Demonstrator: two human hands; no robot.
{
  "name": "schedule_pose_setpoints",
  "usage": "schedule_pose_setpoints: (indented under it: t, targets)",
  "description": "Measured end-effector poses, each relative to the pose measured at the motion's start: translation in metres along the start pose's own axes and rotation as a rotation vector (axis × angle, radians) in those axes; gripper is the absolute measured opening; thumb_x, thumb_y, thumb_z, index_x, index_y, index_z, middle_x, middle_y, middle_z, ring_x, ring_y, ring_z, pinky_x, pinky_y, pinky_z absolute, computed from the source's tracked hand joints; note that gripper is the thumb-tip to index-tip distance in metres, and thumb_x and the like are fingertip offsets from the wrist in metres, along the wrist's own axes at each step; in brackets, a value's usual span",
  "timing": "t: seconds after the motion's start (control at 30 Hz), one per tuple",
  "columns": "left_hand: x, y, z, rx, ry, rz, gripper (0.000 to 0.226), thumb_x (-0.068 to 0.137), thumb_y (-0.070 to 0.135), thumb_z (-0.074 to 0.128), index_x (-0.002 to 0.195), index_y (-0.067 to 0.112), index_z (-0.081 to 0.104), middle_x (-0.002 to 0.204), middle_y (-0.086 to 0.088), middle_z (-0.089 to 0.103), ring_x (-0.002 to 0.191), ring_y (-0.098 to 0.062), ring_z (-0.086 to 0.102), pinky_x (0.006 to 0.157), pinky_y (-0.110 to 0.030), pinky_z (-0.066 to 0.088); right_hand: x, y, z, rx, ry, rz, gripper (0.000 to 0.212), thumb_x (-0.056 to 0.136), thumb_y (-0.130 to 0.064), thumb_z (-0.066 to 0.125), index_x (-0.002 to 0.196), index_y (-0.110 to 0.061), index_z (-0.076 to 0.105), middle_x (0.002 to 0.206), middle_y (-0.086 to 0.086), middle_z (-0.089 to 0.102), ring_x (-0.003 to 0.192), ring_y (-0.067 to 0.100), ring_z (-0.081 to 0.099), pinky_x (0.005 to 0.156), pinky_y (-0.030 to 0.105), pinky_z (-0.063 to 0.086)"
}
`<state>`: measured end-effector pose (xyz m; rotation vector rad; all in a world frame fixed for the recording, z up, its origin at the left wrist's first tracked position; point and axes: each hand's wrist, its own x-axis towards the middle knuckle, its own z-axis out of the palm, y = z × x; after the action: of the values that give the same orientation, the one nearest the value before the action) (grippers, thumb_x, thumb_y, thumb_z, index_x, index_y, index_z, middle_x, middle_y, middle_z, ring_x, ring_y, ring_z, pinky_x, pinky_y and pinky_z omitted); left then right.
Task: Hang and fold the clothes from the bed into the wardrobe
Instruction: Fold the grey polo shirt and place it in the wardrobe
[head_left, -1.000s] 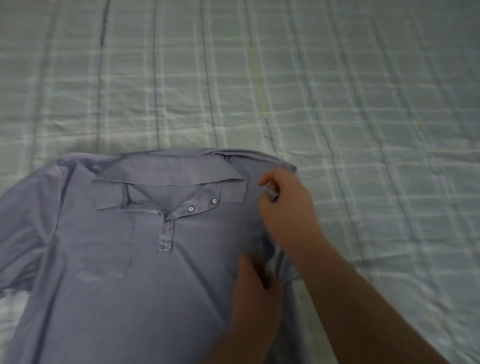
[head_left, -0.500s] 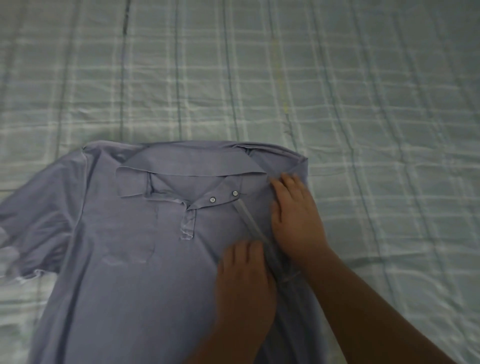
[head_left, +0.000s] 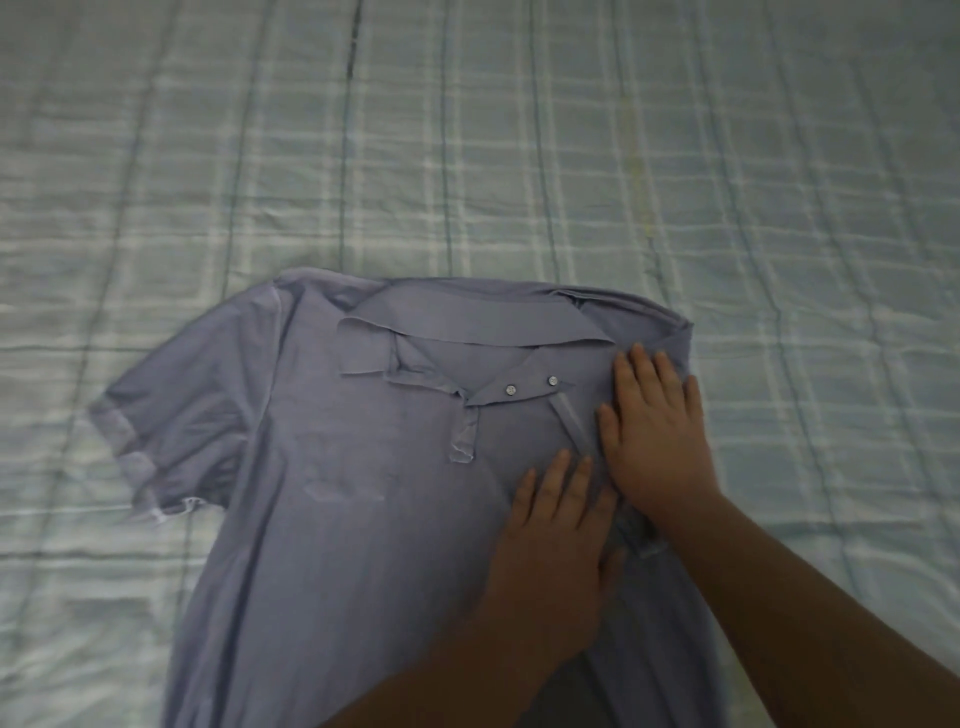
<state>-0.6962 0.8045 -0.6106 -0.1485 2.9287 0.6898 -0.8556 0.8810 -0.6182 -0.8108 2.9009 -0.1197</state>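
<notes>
A lavender polo shirt (head_left: 332, 519) lies front up on the bed, collar toward the far side, two buttons showing at the placket. Its right sleeve is folded inward over the chest; its left sleeve spreads out flat to the left. My right hand (head_left: 654, 436) rests flat, fingers spread, on the folded-in sleeve near the collar. My left hand (head_left: 556, 551) presses flat on the shirt just below and left of it. Neither hand grips the cloth. The shirt's lower hem runs out of view at the bottom.
The bed is covered by a pale green plaid sheet (head_left: 519, 156) with light wrinkles, filling the whole view beyond and to both sides of the shirt. No wardrobe or hanger is in view.
My right hand let go of the pinched sleeve edge and flattened onto the fold. My left hand opened flat too. The view shifted, so the shirt sits further right in frame.
</notes>
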Motion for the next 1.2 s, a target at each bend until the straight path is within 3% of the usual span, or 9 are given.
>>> schedule_pose_setpoints:
  t: [0.13, 0.27, 0.43, 0.5, 0.67, 0.87, 1.0, 1.1, 1.2]
  targets:
    - [-0.034, -0.064, -0.042, -0.082, 0.132, -0.094, 0.053, 0.092, 0.034, 0.042, 0.140, 0.013, 0.051, 0.148, -0.011, 0.048, 0.144, -0.034, 0.034, 0.112, -0.049, 0.037, -0.009, -0.068, -0.014, 0.164, 0.140, -0.116, 0.055, 0.092, -0.025, 0.044, 0.142, -0.001, 0.046, 0.148, 0.021, 0.045, 0.140, 0.038, 0.037, 0.113, 0.055, 0.032]
    - [-0.083, -0.183, -0.089, -0.071, 0.254, -0.232, 0.050, 0.084, 0.022, 0.042, 0.129, 0.004, 0.059, 0.131, -0.019, 0.059, 0.127, -0.041, 0.052, 0.107, -0.045, 0.043, -0.017, -0.171, -0.009, 0.230, 0.077, -0.207, 0.060, 0.090, -0.029, 0.036, 0.142, -0.002, 0.047, 0.148, 0.019, 0.045, 0.139, 0.038, 0.039, 0.115, 0.051, 0.033]
    - [-0.125, -0.320, -0.155, -0.316, 0.527, -0.770, 0.041, 0.086, 0.008, 0.055, 0.127, 0.005, 0.055, 0.120, -0.019, 0.056, 0.103, -0.036, 0.059, 0.093, -0.037, 0.042, -0.037, -0.302, 0.012, 0.329, -0.018, -0.331, 0.055, 0.086, -0.024, 0.054, 0.139, -0.011, 0.049, 0.144, 0.009, 0.050, 0.134, 0.030, 0.043, 0.111, 0.043, 0.038]
    - [-0.124, -0.355, -0.175, -0.391, 0.491, -0.889, 0.044, 0.087, 0.009, 0.062, 0.131, 0.010, 0.053, 0.122, -0.016, 0.054, 0.099, -0.031, 0.060, 0.086, -0.032, 0.044, -0.046, -0.345, 0.017, 0.321, -0.038, -0.412, 0.047, 0.082, -0.026, 0.057, 0.127, -0.015, 0.056, 0.126, 0.006, 0.057, 0.114, 0.029, 0.053, 0.097, 0.041, 0.048]
    - [-0.104, -0.394, -0.188, -0.298, 0.134, -0.829, 0.039, 0.089, 0.023, 0.063, 0.125, 0.012, 0.055, 0.120, -0.015, 0.053, 0.104, -0.033, 0.060, 0.082, -0.034, 0.044, -0.061, -0.405, 0.039, 0.190, -0.234, -0.502, 0.035, 0.077, -0.047, 0.059, 0.102, -0.024, 0.049, 0.099, -0.001, 0.053, 0.092, 0.025, 0.050, 0.077, 0.041, 0.046]
    - [-0.086, -0.404, -0.189, -0.359, -0.030, -0.723, 0.021, 0.089, 0.027, 0.066, 0.101, 0.010, 0.065, 0.098, -0.007, 0.062, 0.095, -0.024, 0.059, 0.075, -0.026, 0.038, -0.065, -0.413, 0.057, 0.099, -0.129, -0.401, 0.023, 0.073, -0.023, 0.065, 0.093, -0.026, 0.054, 0.089, -0.001, 0.056, 0.083, 0.027, 0.054, 0.069, 0.041, 0.041]
    - [-0.088, -0.412, -0.202, -0.705, 0.053, -0.856, 0.016, 0.082, 0.012, 0.072, 0.072, 0.014, 0.060, 0.071, -0.003, 0.057, 0.071, -0.021, 0.056, 0.064, -0.028, 0.044, -0.074, -0.417, 0.044, 0.181, -0.082, -0.366, 0.022, 0.076, -0.023, 0.049, 0.096, -0.027, 0.057, 0.087, -0.003, 0.060, 0.082, 0.025, 0.058, 0.070, 0.041, 0.045]
    - [-0.096, -0.415, -0.209, -1.035, 0.063, -0.978, 0.022, 0.084, 0.001, 0.072, 0.074, 0.010, 0.054, 0.075, -0.012, 0.059, 0.068, -0.025, 0.063, 0.060, -0.035, 0.056, -0.082, -0.416, 0.041, 0.320, -0.107, -0.281, 0.022, 0.077, -0.020, 0.053, 0.098, -0.025, 0.057, 0.084, -0.004, 0.062, 0.078, 0.021, 0.062, 0.065, 0.037, 0.051]
    - [-0.098, -0.409, -0.206, -0.758, 0.061, -0.953, 0.019, 0.082, 0.003, 0.072, 0.077, 0.010, 0.055, 0.080, -0.015, 0.066, 0.076, -0.035, 0.071, 0.068, -0.051, 0.062, -0.081, -0.412, 0.043, 0.379, -0.156, -0.234, 0.020, 0.080, -0.018, 0.054, 0.097, -0.025, 0.061, 0.083, -0.005, 0.066, 0.078, 0.021, 0.066, 0.066, 0.034, 0.052]
